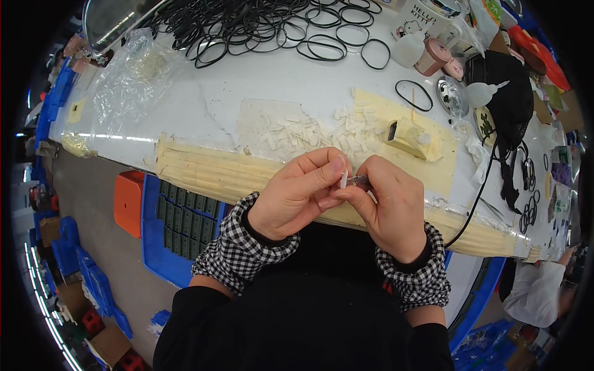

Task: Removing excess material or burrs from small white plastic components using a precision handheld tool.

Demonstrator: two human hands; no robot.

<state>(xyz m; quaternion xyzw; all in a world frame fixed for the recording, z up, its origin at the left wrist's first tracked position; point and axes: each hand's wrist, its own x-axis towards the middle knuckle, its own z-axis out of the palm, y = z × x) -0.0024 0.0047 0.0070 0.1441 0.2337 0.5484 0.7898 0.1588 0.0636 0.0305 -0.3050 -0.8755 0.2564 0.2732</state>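
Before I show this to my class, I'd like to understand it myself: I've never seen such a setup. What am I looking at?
There is no machine here: a person works with two bare hands. The one picture comes from a fisheye camera worn on their head, looking down, so its left is their left and straight edges bend toward the rim.

The left hand pinches a small white piece. Close against it, the right hand holds a small grey item, mostly hidden, so I cannot tell what it is.

On the white table, just beyond the hands, pale strips lie scattered, some on a yellow sheet. Farther back are a heap of black bands and, to the left, crumpled clear plastic.
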